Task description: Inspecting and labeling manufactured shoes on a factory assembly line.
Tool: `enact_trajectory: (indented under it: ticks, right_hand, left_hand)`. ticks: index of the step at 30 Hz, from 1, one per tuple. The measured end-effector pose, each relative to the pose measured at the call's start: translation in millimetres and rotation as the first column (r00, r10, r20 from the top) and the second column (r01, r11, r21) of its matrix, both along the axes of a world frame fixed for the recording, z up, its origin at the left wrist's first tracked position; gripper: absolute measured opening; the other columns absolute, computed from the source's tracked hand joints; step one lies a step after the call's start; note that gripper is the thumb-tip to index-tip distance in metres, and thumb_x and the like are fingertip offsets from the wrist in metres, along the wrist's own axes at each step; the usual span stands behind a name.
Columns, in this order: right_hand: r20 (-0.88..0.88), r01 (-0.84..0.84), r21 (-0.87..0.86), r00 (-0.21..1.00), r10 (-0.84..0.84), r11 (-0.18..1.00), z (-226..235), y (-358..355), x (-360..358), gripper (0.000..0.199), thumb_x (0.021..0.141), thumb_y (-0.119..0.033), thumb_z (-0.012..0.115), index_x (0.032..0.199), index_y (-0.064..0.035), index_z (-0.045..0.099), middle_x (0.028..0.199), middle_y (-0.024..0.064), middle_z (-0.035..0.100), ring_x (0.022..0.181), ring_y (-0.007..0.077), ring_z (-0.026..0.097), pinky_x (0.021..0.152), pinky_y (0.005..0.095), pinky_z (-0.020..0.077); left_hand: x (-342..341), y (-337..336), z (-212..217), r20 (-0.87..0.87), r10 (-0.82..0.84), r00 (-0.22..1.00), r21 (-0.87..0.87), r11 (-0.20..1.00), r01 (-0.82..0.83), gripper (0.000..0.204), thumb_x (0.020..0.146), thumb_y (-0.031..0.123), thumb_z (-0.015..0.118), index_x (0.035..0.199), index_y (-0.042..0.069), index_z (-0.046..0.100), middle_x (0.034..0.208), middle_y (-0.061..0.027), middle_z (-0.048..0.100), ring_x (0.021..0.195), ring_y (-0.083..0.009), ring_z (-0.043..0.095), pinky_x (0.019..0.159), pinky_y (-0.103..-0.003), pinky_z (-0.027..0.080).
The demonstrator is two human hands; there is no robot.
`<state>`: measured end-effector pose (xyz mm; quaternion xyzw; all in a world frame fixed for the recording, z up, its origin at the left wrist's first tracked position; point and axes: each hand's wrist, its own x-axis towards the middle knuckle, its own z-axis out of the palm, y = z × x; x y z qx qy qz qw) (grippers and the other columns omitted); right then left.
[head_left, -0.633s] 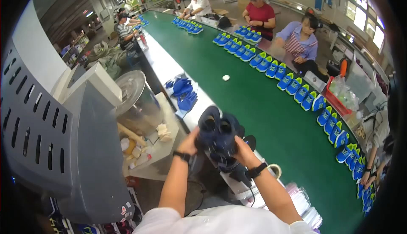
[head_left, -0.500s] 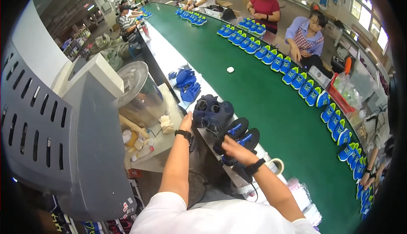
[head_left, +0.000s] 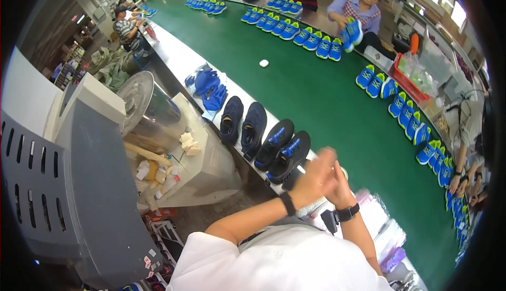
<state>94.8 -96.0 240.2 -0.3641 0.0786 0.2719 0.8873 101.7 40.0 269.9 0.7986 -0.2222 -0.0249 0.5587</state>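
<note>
My left hand (head_left: 312, 181) has crossed over to my right hand (head_left: 341, 188), and the two meet just right of the shoes. Motion smears the left fingers, and the right fingers are partly covered by the left hand; whether anything small lies between them cannot be seen. Closest to the hands is a pair of black shoes with blue trim, a near shoe (head_left: 290, 156) and a far shoe (head_left: 273, 142). Left of these stand two navy shoes, one (head_left: 254, 129) beside the other (head_left: 231, 120). All rest on the white ledge (head_left: 171, 53) along the belt.
Blue gloves (head_left: 208, 88) lie farther up the ledge. A green conveyor belt (head_left: 311, 91) carries rows of blue-and-lime shoes (head_left: 287, 30) along its far side. Plastic-wrapped packs (head_left: 377, 217) sit at right. Left stand a grey machine (head_left: 84, 185) and a clear drum (head_left: 150, 106). Co-workers line the belt.
My left hand has left the navy shoes, which now stand separately on the ledge, and moved right to my right hand. Across the belt, a co-worker has lifted blue shoes. The view has shifted.
</note>
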Motion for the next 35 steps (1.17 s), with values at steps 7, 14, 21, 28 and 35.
enact_trajectory:
  ticks: [7,14,21,28,35]
  right_hand:
    - [0.155,0.095,0.056,0.983,-0.103,0.994,50.9,-10.2,-36.4,0.079,0.092,-0.062,0.022,0.141,0.0007,0.025,0.143,0.0190,0.032,0.131,0.0321,0.033,0.106,0.0422,0.0293]
    - [0.618,-0.232,0.162,0.782,0.084,0.959,95.7,-69.0,-74.2,0.078,0.093,-0.059,0.029,0.071,0.0068,0.066,0.088,0.0221,0.066,0.096,0.0368,0.060,0.085,0.0427,0.0467]
    - [0.121,0.228,-0.706,0.972,-0.202,0.670,12.0,-109.5,-110.2,0.039,0.092,-0.025,0.053,0.060,-0.0022,0.055,0.053,0.0048,0.054,0.047,0.0128,0.050,0.049,0.0264,0.0416]
    - [0.095,0.273,-0.922,0.848,-0.522,0.276,-14.1,-138.8,-143.8,0.025,0.093,-0.017,0.041,0.107,-0.0035,0.056,0.078,0.0074,0.060,0.051,0.0092,0.052,0.040,0.0215,0.0403]
    - [0.305,0.249,-0.946,0.901,-0.307,-0.209,-38.5,-58.4,-101.3,0.029,0.086,-0.023,0.055,0.105,-0.0013,0.059,0.092,0.0140,0.063,0.074,0.0251,0.062,0.059,0.0333,0.0492]
  left_hand:
    - [-9.2,-18.4,-0.8,0.441,-0.370,0.817,0.431,0.886,0.169,0.066,0.074,0.043,0.060,0.123,0.001,0.047,0.139,-0.0209,0.034,0.131,-0.0366,0.030,0.102,-0.059,0.019]
    - [5.2,33.7,-113.4,0.042,-0.125,0.991,0.623,0.779,0.072,0.034,0.078,0.026,0.063,0.102,0.002,0.062,0.123,-0.0194,0.052,0.116,-0.0359,0.047,0.096,-0.042,0.039]
    - [69.9,34.6,-98.9,-0.074,-0.074,0.995,0.309,0.946,0.093,0.013,0.079,0.013,0.063,0.074,0.001,0.064,0.095,-0.0137,0.064,0.087,-0.0289,0.060,0.077,-0.036,0.047]
    - [280.6,73.7,-87.1,0.018,0.233,0.972,0.484,0.849,-0.213,0.054,0.077,0.022,0.064,0.123,-0.002,0.048,0.122,-0.0228,0.046,0.105,-0.0360,0.053,0.092,-0.040,0.044]
    - [500.0,137.1,-193.4,-0.036,0.325,0.945,0.927,0.364,-0.090,0.060,0.079,0.050,0.050,0.115,0.003,0.059,0.121,-0.0204,0.056,0.113,-0.0366,0.052,0.096,-0.045,0.041]
